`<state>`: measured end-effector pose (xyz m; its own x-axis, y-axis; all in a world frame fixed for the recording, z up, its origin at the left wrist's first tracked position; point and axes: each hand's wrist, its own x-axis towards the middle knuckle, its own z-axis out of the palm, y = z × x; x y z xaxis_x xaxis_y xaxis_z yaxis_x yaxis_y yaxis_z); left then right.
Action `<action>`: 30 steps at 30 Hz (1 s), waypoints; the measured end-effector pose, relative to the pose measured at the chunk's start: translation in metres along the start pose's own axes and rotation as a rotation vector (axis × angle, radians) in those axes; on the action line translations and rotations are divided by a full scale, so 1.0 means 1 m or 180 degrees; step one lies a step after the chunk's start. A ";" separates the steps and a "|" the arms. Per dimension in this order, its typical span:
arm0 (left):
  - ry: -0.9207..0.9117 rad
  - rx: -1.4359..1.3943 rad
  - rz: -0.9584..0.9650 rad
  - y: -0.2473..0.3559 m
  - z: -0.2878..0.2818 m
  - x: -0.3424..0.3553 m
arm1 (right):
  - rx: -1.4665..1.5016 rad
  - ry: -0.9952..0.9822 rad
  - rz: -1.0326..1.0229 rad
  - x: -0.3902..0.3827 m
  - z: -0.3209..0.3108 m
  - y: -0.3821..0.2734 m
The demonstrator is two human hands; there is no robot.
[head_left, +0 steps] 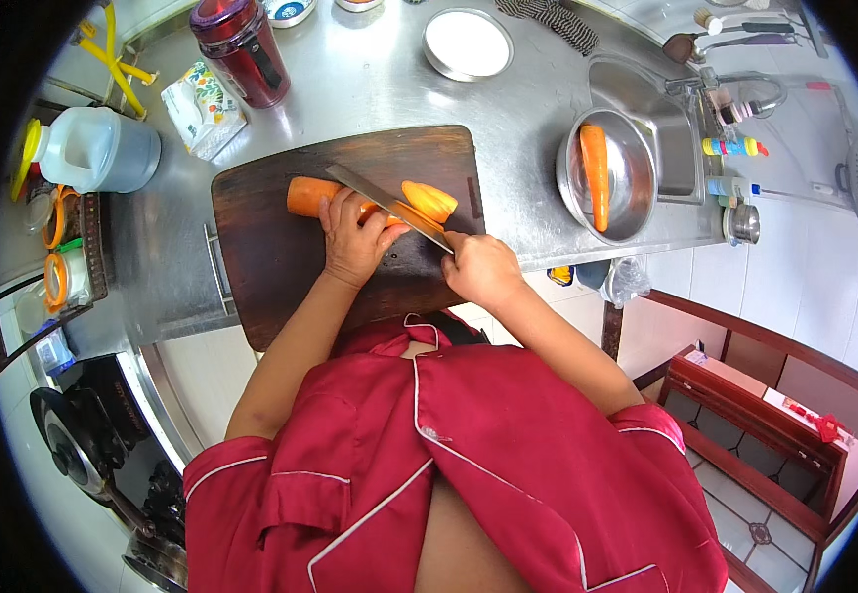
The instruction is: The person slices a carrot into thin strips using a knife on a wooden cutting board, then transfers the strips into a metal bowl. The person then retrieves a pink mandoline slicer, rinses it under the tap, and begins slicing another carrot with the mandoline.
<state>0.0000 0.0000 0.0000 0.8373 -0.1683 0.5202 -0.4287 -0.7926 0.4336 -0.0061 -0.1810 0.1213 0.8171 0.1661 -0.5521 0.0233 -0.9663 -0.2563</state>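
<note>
Pale-blue plastic jug: standing at the far left.
Flower-printed white soft pack: lying on the silver metal counter, just beside a dark red, black-handled flask.
Dark brown wooden chopping board: set on the counter, in front of the body.
Thick orange carrot: lying on the board, broad end leftward, partly hidden by fingers and blade.
Left hand: grasping the carrot from above with bent fingers, close to the blade.
Long steel-bladed knife: slanting across the carrot; depth of cut impossible to tell.
Yellow-orange cut carrot: lying beyond the blade, near the board's right side.
Right hand: clenched around the knife's handle.
Round stainless-steel bowl: well apart rightward, holding a whole peeled-looking orange carrot, beside the metal sink.
</note>
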 end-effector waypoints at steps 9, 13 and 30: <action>0.0089 -0.0019 0.0080 0.005 0.000 0.000 | -0.0056 0.0117 0.0001 0.006 0.008 -0.001; 0.0026 -0.0045 0.0070 0.002 0.001 -0.003 | -0.0045 0.0212 -0.0128 0.013 0.011 0.005; -0.0076 -0.0141 0.0235 -0.007 -0.007 -0.006 | 0.0136 0.0780 -0.0113 -0.021 0.014 0.002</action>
<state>-0.0040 0.0108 -0.0009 0.8104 -0.2397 0.5346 -0.5038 -0.7509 0.4270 -0.0317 -0.1841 0.1211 0.9316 0.1420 -0.3345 0.0343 -0.9507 -0.3083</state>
